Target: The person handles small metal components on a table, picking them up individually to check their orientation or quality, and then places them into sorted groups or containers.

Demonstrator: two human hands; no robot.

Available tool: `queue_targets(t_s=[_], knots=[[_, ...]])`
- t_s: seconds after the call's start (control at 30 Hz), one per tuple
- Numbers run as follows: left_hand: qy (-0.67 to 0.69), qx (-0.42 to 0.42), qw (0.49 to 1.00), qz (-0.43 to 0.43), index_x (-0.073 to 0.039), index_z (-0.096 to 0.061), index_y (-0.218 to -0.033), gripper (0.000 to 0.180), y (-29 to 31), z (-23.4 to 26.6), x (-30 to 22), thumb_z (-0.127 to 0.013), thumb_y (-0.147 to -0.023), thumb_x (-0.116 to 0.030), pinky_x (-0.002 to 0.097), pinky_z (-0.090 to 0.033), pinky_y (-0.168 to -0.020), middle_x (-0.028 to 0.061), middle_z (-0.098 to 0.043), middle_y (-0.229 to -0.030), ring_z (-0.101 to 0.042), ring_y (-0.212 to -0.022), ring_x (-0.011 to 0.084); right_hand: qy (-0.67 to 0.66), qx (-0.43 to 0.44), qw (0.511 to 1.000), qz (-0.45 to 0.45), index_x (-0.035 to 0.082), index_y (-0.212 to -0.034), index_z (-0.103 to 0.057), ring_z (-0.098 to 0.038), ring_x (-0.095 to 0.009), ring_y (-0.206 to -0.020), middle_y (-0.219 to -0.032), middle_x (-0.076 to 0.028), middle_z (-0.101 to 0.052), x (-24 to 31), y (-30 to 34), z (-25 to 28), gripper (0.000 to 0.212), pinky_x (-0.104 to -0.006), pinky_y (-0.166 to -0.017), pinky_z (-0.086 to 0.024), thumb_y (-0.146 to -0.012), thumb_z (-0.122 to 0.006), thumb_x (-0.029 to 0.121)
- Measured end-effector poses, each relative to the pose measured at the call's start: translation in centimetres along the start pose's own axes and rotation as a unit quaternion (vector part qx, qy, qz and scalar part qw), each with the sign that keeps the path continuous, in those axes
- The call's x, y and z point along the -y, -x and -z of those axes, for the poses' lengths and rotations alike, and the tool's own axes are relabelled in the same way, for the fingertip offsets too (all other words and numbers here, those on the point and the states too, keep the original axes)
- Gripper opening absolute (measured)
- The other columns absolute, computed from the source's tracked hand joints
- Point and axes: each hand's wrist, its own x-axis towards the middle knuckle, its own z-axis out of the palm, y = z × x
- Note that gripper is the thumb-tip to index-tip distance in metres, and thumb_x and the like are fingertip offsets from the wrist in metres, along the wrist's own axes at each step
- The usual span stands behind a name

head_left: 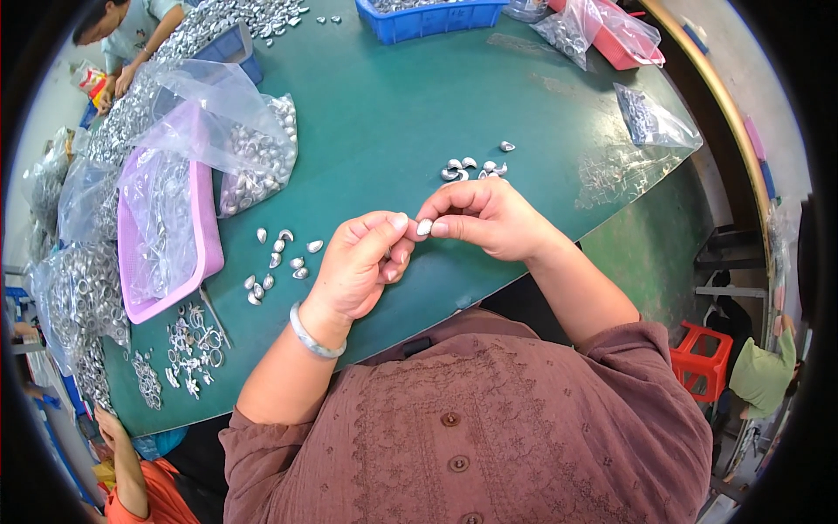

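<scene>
Between the thumb and index finger of my right hand is a small silvery drop-shaped metal piece. My left hand, with a pale bangle on its wrist, is closed right beside it, thumb and fingers pressed together. Whether anything sits in those left fingers is hidden. Several similar drop-shaped pieces lie loose on the green table left of my left hand. Just beyond my right hand rests another small cluster of curved silvery pieces.
A pink basket with clear plastic bags stands at left, next to a bag of silvery pieces. Rings and small metal parts lie nearer. Blue and red bins stand farther off. Other people work along the left side.
</scene>
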Motion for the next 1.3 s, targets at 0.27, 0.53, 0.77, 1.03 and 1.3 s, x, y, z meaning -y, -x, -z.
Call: queue_targets(t_s=[0.27,0.53,0.77,1.03,1.3], knots=[[-0.027,0.014,0.998,0.052,-0.003,-0.057,-0.087,0.021,-0.2,-0.4,0.2,-0.052,-0.088,-0.024,0.0166,-0.029,-0.043,-0.0011,-0.048,-0.063,-0.040,-0.051,0.0057,0.251,-0.050,0.948,0.186,0.004,-0.089,-0.061,-0.057,-0.020,-0.074,-0.078,-0.007,-0.058,0.3,-0.1,-0.1,0.017,-0.0283,-0.067,-0.046,-0.071,-0.064,0.004],[0.007,-0.029,1.000,0.006,-0.005,-0.055,-0.088,0.009,-0.4,-0.2,0.6,-0.058,-0.083,-0.011,0.0161,-0.030,-0.044,-0.0021,-0.049,-0.066,-0.042,-0.052,0.0049,0.269,-0.180,0.941,0.097,0.003,-0.090,-0.061,-0.058,-0.018,-0.071,-0.077,-0.009,-0.058,1.0,0.1,2.0,0.017,-0.0279,-0.061,-0.046,-0.074,-0.061,0.002],[-0.038,-0.034,0.999,-0.017,-0.006,-0.052,-0.084,0.010,-0.3,-0.8,0.9,-0.060,-0.079,-0.004,0.0157,-0.031,-0.044,-0.0022,-0.049,-0.066,-0.042,-0.050,0.0045,0.557,-0.263,0.788,-0.011,0.004,-0.088,-0.062,-0.053,-0.029,-0.087,-0.085,-0.012,-0.056,-1.0,0.3,8.3,0.015,-0.0370,-0.077,-0.043,-0.074,-0.059,0.008],[0.011,-0.042,0.999,-0.009,-0.008,-0.049,-0.081,0.012,-0.6,-0.6,1.0,-0.060,-0.078,-0.003,0.0169,-0.033,-0.044,0.0003,-0.051,-0.069,-0.044,-0.051,0.0067,0.489,-0.269,0.829,-0.027,0.002,-0.088,-0.061,-0.056,-0.026,-0.077,-0.082,-0.011,-0.057,-0.2,0.3,7.0,0.014,-0.0338,-0.071,-0.045,-0.074,-0.059,0.007],[0.031,-0.034,0.998,0.039,-0.008,-0.048,-0.081,0.012,-0.6,-0.3,1.0,-0.060,-0.079,-0.004,0.0178,-0.036,-0.046,0.0001,-0.053,-0.069,-0.048,-0.053,0.0066,0.264,-0.034,0.938,0.223,0.000,-0.087,-0.058,-0.055,-0.009,-0.078,-0.084,-0.003,-0.060,1.7,0.5,-0.9,0.011,-0.0240,-0.067,-0.044,-0.076,-0.060,0.001]])
